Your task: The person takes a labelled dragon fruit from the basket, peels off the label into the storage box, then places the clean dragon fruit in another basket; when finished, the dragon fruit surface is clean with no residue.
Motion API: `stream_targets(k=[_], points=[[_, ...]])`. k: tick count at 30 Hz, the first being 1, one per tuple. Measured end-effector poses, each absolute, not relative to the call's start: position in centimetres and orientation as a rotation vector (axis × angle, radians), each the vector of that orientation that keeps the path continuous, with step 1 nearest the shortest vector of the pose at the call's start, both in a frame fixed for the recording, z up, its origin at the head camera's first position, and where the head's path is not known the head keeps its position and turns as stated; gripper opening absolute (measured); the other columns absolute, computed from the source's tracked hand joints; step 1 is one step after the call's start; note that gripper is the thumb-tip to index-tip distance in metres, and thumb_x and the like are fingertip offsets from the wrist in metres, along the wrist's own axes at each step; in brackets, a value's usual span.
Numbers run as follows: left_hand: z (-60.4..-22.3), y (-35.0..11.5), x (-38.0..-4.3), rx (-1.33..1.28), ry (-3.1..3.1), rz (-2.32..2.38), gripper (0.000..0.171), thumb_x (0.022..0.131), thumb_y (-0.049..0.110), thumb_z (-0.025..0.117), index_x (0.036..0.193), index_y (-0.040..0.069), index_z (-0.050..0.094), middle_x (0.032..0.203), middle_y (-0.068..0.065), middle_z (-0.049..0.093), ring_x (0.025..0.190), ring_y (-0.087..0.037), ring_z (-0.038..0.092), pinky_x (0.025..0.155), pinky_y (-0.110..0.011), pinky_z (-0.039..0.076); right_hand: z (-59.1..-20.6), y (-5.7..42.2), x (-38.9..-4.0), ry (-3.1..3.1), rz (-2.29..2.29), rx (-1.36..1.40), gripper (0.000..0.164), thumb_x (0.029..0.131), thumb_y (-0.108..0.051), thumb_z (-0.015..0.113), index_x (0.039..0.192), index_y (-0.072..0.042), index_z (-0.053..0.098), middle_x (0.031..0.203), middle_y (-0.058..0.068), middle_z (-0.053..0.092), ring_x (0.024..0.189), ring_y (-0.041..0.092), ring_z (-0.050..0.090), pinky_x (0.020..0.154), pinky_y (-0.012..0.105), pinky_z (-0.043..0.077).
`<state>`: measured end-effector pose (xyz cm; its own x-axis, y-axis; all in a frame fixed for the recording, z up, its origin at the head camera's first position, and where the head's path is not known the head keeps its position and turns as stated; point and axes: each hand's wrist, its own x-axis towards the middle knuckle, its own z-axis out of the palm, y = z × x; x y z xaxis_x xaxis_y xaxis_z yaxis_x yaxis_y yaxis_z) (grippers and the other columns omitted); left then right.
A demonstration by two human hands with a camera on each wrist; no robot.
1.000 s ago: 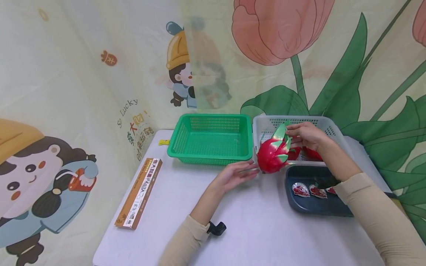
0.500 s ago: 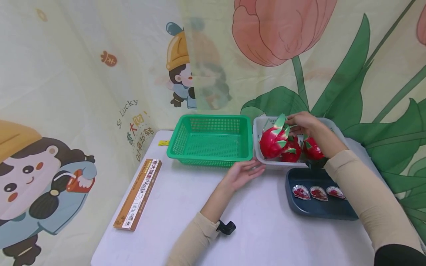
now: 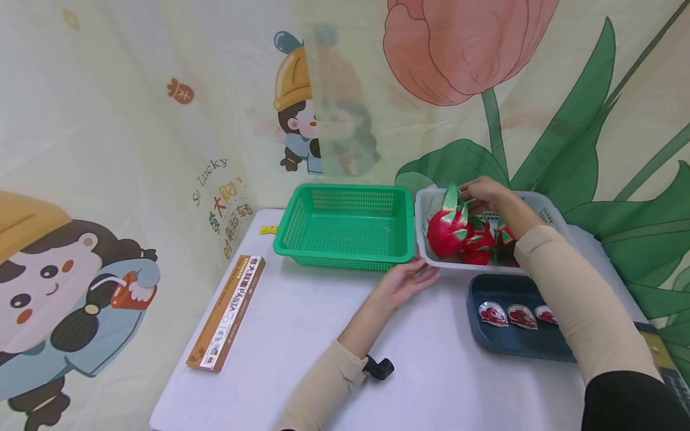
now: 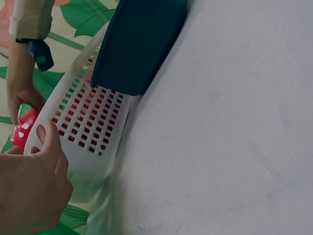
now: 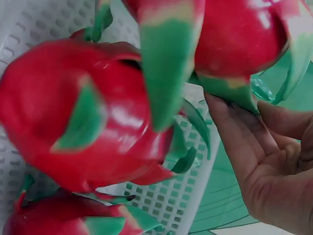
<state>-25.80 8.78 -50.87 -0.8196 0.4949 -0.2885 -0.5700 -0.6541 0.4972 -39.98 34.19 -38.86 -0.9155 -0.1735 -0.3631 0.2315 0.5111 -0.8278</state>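
Note:
My right hand (image 3: 484,193) pinches a leafy end of a red dragon fruit (image 3: 446,232) at the left side of the white basket (image 3: 550,211). In the right wrist view, thumb and fingers meet at a green leaf of that dragon fruit (image 5: 239,41), above another dragon fruit (image 5: 78,117). More dragon fruit (image 3: 477,242) lie to its right in the basket. My left hand (image 3: 401,284) touches the basket's near left corner with extended fingers. The left wrist view has the left hand (image 4: 36,181) against the perforated wall, partly cutting off the rim.
A green basket (image 3: 345,261) stands left of the white one. In front of the white basket sits a dark blue tray (image 3: 485,341) with several round fruit stickers (image 3: 521,316). A long pasta box (image 3: 226,314) lies on the table's left side.
My right hand has moved the dragon fruit back and down, from over the white basket's front edge into it. My left hand has shifted right to the basket's corner.

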Motion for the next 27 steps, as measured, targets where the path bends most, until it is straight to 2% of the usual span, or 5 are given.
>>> stream_targets(k=[7,13,19,23,27], points=[[-50.9,9.4,-25.8,-0.214,0.808,2.426,0.018,0.105,0.000,0.056,0.122,0.005,0.060,0.157,-0.024,0.043,0.146,-0.041,0.043,0.114,-0.053,0.045,-39.6,34.4,-40.7,2.361,-1.343,0.140,0.054,0.111,-0.011,0.046,0.157,0.012,0.029,0.159,0.039,0.029,0.088,0.030,0.077,0.088,0.050,0.063],[-50.6,9.3,-25.8,-0.237,0.826,2.436,0.011,0.105,0.000,0.057,0.112,0.006,0.061,0.151,-0.023,0.048,0.144,-0.041,0.045,0.113,-0.052,0.048,-39.7,33.8,-40.8,2.439,-1.207,0.095,0.056,0.110,-0.011,0.047,0.157,0.013,0.027,0.158,0.039,0.031,0.111,0.047,0.069,0.087,0.051,0.063],[-50.5,9.3,-25.8,-0.236,0.840,2.427,0.010,0.104,0.000,0.058,0.109,0.007,0.061,0.150,-0.023,0.049,0.144,-0.041,0.046,0.112,-0.051,0.048,-40.1,33.9,-41.0,2.478,-1.171,0.108,0.054,0.109,-0.013,0.044,0.151,0.019,0.034,0.150,0.041,0.038,0.110,0.047,0.069,0.083,0.048,0.064],[-50.5,9.3,-25.8,-0.255,0.835,2.431,0.010,0.104,0.000,0.059,0.110,0.006,0.061,0.140,-0.021,0.055,0.143,-0.041,0.047,0.112,-0.051,0.048,-40.4,34.8,-40.8,2.382,-1.284,0.078,0.060,0.112,-0.023,0.038,0.152,0.020,0.029,0.155,0.042,0.031,0.126,0.051,0.059,0.094,0.050,0.061],[-50.4,9.2,-25.9,-0.277,0.814,2.445,0.008,0.103,-0.002,0.058,0.105,0.005,0.060,0.125,-0.016,0.059,0.145,-0.042,0.043,0.114,-0.052,0.046,-40.8,35.5,-40.9,2.247,-1.428,0.062,0.066,0.114,-0.034,0.035,0.157,0.014,0.023,0.160,0.039,0.026,0.136,0.050,0.050,0.103,0.048,0.057]])
